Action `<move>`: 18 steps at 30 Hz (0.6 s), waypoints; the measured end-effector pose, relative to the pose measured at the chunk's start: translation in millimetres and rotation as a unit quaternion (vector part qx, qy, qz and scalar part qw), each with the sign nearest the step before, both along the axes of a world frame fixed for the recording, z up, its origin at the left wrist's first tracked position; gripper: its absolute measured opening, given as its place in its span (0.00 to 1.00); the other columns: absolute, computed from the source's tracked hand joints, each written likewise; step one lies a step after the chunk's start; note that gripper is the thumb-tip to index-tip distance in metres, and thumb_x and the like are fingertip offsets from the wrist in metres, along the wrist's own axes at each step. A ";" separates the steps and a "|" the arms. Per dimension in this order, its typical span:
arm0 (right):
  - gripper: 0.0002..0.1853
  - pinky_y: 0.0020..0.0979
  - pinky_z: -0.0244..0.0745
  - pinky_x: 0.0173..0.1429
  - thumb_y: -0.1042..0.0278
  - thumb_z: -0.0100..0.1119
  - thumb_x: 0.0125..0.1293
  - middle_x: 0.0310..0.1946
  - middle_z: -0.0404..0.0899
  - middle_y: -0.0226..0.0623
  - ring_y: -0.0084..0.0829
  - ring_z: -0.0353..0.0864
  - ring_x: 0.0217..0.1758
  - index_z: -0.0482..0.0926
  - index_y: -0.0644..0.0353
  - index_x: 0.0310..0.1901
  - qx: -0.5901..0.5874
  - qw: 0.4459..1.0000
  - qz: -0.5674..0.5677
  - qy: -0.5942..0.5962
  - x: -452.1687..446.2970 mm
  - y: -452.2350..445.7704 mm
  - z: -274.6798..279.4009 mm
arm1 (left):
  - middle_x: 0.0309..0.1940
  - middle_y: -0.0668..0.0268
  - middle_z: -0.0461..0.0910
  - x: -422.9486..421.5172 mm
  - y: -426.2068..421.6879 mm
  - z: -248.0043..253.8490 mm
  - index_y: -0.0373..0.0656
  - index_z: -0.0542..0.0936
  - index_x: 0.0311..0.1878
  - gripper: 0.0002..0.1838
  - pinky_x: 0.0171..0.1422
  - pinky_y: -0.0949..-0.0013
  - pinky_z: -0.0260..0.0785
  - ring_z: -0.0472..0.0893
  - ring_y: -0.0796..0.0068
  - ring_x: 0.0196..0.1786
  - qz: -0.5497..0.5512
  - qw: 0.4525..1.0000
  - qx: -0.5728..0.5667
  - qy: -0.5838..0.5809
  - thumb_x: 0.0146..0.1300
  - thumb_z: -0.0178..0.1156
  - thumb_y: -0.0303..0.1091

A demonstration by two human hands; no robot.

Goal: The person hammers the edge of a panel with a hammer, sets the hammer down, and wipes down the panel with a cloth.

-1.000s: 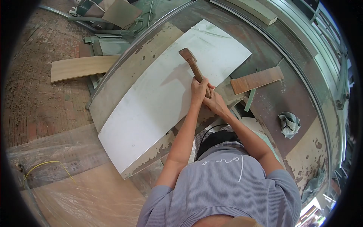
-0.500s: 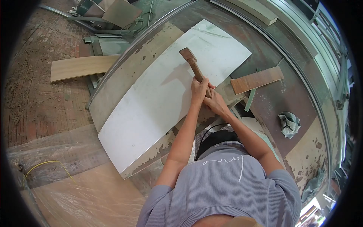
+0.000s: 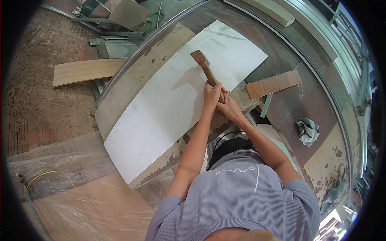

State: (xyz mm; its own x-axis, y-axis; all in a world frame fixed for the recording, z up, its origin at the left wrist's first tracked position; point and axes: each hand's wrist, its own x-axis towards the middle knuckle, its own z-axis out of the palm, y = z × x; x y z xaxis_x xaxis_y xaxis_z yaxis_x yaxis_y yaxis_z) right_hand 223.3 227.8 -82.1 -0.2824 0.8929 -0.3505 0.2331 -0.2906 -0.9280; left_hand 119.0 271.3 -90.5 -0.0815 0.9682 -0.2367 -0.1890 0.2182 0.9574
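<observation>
Above a long white board [image 3: 161,112], I hold a hammer [image 3: 210,74] with a brown, rusty-looking head and wooden handle. Its head points away from me and casts a shadow on the board. My left hand [image 3: 212,94] is closed around the middle of the handle. Lower down, my right hand [image 3: 229,109] is closed at the handle's end, just beside the left. The fingers of the right hand are partly hidden.
The board lies on a worn table with a metal rim. To the right are a brown wood piece [image 3: 273,84], a green strip [image 3: 266,105] and a crumpled cloth [image 3: 308,131]. A pale plank [image 3: 88,72] juts out at the left. Plastic sheeting [image 3: 100,205] covers boards at lower left.
</observation>
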 end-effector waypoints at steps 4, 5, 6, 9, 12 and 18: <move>0.35 0.32 0.68 0.30 0.44 0.53 0.49 0.25 0.75 0.39 0.32 0.75 0.25 0.68 0.67 0.51 0.002 1.000 0.003 -0.015 0.4 0.2 1.9 | 0.23 0.63 0.74 -0.3 0.0 -0.2 0.33 0.65 0.41 0.14 0.30 0.68 0.75 0.81 0.68 0.25 -0.001 1.000 0.005 0.001 0.66 0.52 0.36; 0.35 0.32 0.68 0.30 0.44 0.53 0.49 0.26 0.75 0.40 0.33 0.75 0.26 0.68 0.67 0.52 0.008 1.000 0.005 -0.017 0.7 0.6 -0.4 | 0.23 0.62 0.74 -0.3 -0.1 -0.5 0.33 0.65 0.41 0.14 0.30 0.68 0.75 0.81 0.67 0.25 0.000 1.000 0.001 -0.001 0.66 0.52 0.36; 0.36 0.32 0.69 0.31 0.43 0.53 0.50 0.26 0.75 0.40 0.33 0.76 0.26 0.68 0.67 0.52 0.014 1.000 0.007 -0.018 0.8 0.8 -0.6 | 0.23 0.62 0.74 -0.3 -0.1 -0.7 0.33 0.65 0.42 0.14 0.30 0.68 0.75 0.81 0.67 0.25 0.000 1.000 -0.003 -0.003 0.66 0.52 0.36; 0.36 0.32 0.69 0.31 0.43 0.53 0.50 0.27 0.75 0.42 0.33 0.76 0.27 0.68 0.67 0.52 0.001 1.000 0.007 -0.016 0.7 0.2 -0.6 | 0.23 0.62 0.74 -0.8 0.4 -1.4 0.33 0.65 0.42 0.14 0.30 0.68 0.75 0.81 0.67 0.25 -0.002 1.000 0.001 0.001 0.66 0.52 0.36; 0.35 0.32 0.68 0.31 0.44 0.54 0.50 0.26 0.76 0.41 0.32 0.76 0.26 0.69 0.67 0.52 0.004 1.000 0.000 -0.020 0.3 0.7 -2.7 | 0.22 0.61 0.74 -0.6 0.6 -2.2 0.33 0.65 0.41 0.14 0.30 0.68 0.75 0.81 0.67 0.25 0.001 1.000 0.005 0.004 0.66 0.52 0.36; 0.21 0.27 0.64 0.26 0.54 0.53 0.52 0.20 0.69 0.29 0.23 0.69 0.21 0.69 0.61 0.42 0.009 1.000 -0.009 -0.002 -1.4 -0.7 5.4 | 0.22 0.61 0.74 -0.7 0.4 -1.6 0.32 0.67 0.38 0.14 0.30 0.68 0.75 0.81 0.66 0.25 -0.001 1.000 0.012 0.013 0.66 0.52 0.36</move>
